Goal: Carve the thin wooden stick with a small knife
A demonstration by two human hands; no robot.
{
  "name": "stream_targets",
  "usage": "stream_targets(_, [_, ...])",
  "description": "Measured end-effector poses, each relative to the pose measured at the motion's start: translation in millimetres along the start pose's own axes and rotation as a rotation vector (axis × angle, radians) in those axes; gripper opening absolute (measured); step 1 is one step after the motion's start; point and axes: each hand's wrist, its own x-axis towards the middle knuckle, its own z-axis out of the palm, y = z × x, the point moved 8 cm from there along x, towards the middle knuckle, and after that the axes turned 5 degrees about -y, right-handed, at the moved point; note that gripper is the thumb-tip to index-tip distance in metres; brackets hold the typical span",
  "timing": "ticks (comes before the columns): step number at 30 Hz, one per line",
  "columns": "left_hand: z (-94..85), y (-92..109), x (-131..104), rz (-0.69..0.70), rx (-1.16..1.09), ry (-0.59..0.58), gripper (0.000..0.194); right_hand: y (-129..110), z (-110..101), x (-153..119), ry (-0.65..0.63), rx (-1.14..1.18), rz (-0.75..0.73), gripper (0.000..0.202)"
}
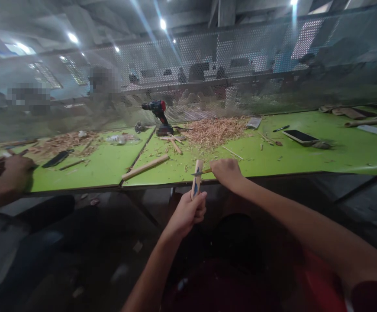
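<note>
Just past the table's front edge, my left hand (190, 212) is closed around the lower end of a pale wooden stick (197, 177) with a blue mark on its side. The stick points up and away from me. My right hand (227, 172) grips the handle of a small knife (197, 173), its fist turned knuckles up. The knife's blade lies across the stick near its upper end, touching it. Most of the handle is hidden inside my fist.
On the green table (305, 164) are a cordless drill (158, 115), a heap of wood shavings (216, 131), a wooden rod (146, 167), a phone (300, 137) and a pen (281, 128). A perforated metal screen (188, 78) stands behind. A co-worker's hands (14, 171) are at the left.
</note>
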Motion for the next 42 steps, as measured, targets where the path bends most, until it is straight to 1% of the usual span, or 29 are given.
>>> stream_targets(5, [-6.8,1.1,4.3,-0.004,-0.009,0.027,0.075,-1.2,-1.0,13.2,0.016,0.032,-0.025,0.040])
stream_targets(10, [-13.1,-1.0,10.3,-0.004,-0.024,0.052,0.076,-8.7,8.4,24.9,0.000,0.077,-0.022,0.038])
stream_targets(12, [-13.6,-2.4,7.8,-0.002,-0.030,0.066,0.077,-4.4,11.0,32.4,-0.007,0.101,0.006,0.037])
stream_targets(14, [-11.3,-5.1,0.9,-0.009,-0.034,0.067,0.077,14.9,10.3,42.4,-0.020,0.124,0.083,0.034])
stream_targets(16, [-5.5,-10.1,-8.0,-0.045,-0.035,0.024,0.073,48.5,5.5,51.9,-0.029,0.141,0.206,0.032])
stream_targets(17, [-3.2,-11.8,-11.8,-0.058,-0.045,0.002,0.070,66.7,0.2,55.2,-0.010,0.145,0.265,0.034])
stream_targets(19, [-5.0,-10.4,-15.8,-0.034,-0.082,0.012,0.073,95.8,-11.2,57.5,0.035,0.148,0.344,0.037])
stream_targets(20, [-6.9,-8.4,-15.7,-0.014,-0.089,0.020,0.075,103.7,-16.5,56.2,0.059,0.154,0.363,0.040])
stream_targets(21, [-8.2,-7.0,-14.3,-0.005,-0.091,0.020,0.075,106.2,-20.3,53.2,0.074,0.167,0.369,0.043])
stream_targets(22, [-8.6,-5.9,-12.1,0.000,-0.088,0.014,0.075,102.9,-22.0,48.8,0.074,0.187,0.360,0.045])
stream_targets(23, [-8.0,-5.2,-9.6,0.002,-0.083,0.003,0.073,94.6,-21.9,43.0,0.063,0.207,0.340,0.045])
stream_targets(25, [-4.6,-5.7,-5.6,-0.001,-0.074,-0.023,0.071,66.1,-15.4,29.3,-0.010,0.235,0.260,0.042])
stream_targets(27, [-0.4,-7.6,-4.0,-0.002,-0.068,-0.034,0.071,33.7,-8.9,14.3,-0.056,0.204,0.175,0.040])
stream_targets(29, [2.7,-10.0,-4.6,0.000,-0.060,-0.029,0.071,8.8,-5.4,2.2,-0.056,0.158,0.114,0.041])
stream_targets(31, [3.6,-10.8,-6.3,0.012,-0.051,-0.013,0.071,-3.1,-6.2,-4.2,-0.020,0.115,0.090,0.045])
stream_targets(33, [2.7,-10.1,-7.6,0.025,-0.042,0.011,0.070,-4.3,-9.8,-4.8,0.019,0.082,0.088,0.048])
stream_targets(35, [0.7,-9.3,-7.7,0.026,-0.031,0.030,0.070,-0.9,-12.7,-1.5,0.030,0.065,0.082,0.046])
stream_targets(38, [-2.1,-8.0,-4.8,0.017,-0.007,0.035,0.071,3.5,-13.3,5.6,0.017,0.061,0.069,0.041])
stream_targets(40, [-2.7,-7.4,-3.0,0.016,0.003,0.026,0.071,6.0,-11.0,11.2,0.003,0.066,0.066,0.040])
stream_targets(42, [-1.7,-8.1,-4.6,0.008,0.009,0.018,0.071,13.3,-7.3,19.0,-0.017,0.076,0.083,0.040])
